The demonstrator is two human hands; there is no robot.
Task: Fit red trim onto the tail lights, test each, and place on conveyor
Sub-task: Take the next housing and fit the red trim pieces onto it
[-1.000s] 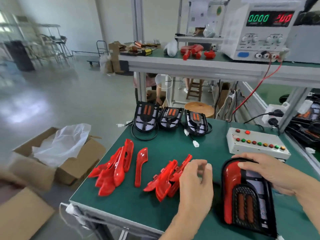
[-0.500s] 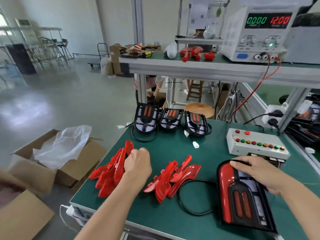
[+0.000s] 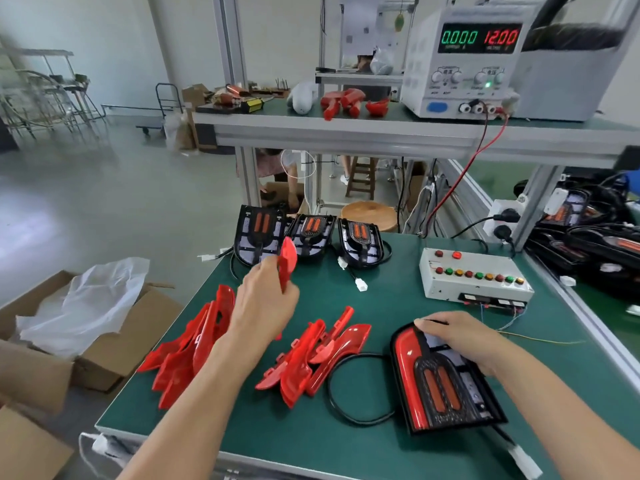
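My left hand [image 3: 265, 299] grips a single red trim piece [image 3: 288, 258], raised above the green bench top. Under it lies a pile of red trims [image 3: 187, 348] at the left, and a second pile of red trims [image 3: 311, 355] sits in the middle. My right hand [image 3: 457, 336] rests on a black tail light [image 3: 446, 382] at the front right, fingers over its top edge. That light has red trim along its left side. Three bare tail lights [image 3: 306, 233] stand in a row at the bench's far edge.
A white button box [image 3: 474, 275] sits at the right. A power supply [image 3: 474, 60] reading 12.00 stands on the upper shelf, with red leads running down. Cardboard boxes [image 3: 79, 341] lie on the floor at left. More tail lights [image 3: 595, 233] are heaped at far right.
My left hand went from beside the tail light to the left trim pile, then lifted one red trim up and away. My right hand stayed on the tail light.
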